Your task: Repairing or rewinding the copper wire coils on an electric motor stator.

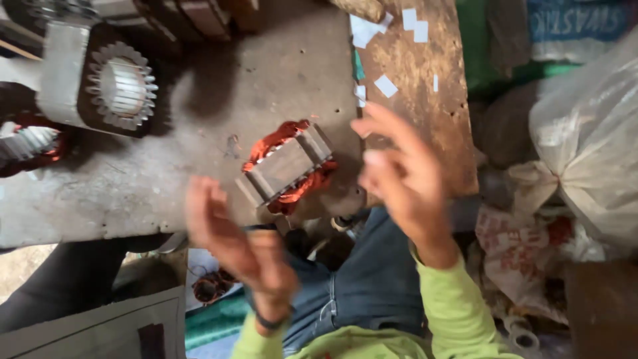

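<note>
A small motor stator (287, 166) with a grey laminated core and orange-red copper windings lies on the grey worktable (133, 186) near its front edge. My left hand (229, 236) hovers just below and left of it, fingers apart, holding nothing. My right hand (402, 176) is to the right of the stator, over a brown wooden board (425, 100), fingers spread and blurred. Neither hand touches the stator.
A larger stator core (121, 83) with a toothed bore stands at the back left, beside another wound part (26, 143). White paper slips (385, 85) lie on the board. Plastic sacks (585, 133) crowd the right side. A small copper coil (209, 287) lies on the floor.
</note>
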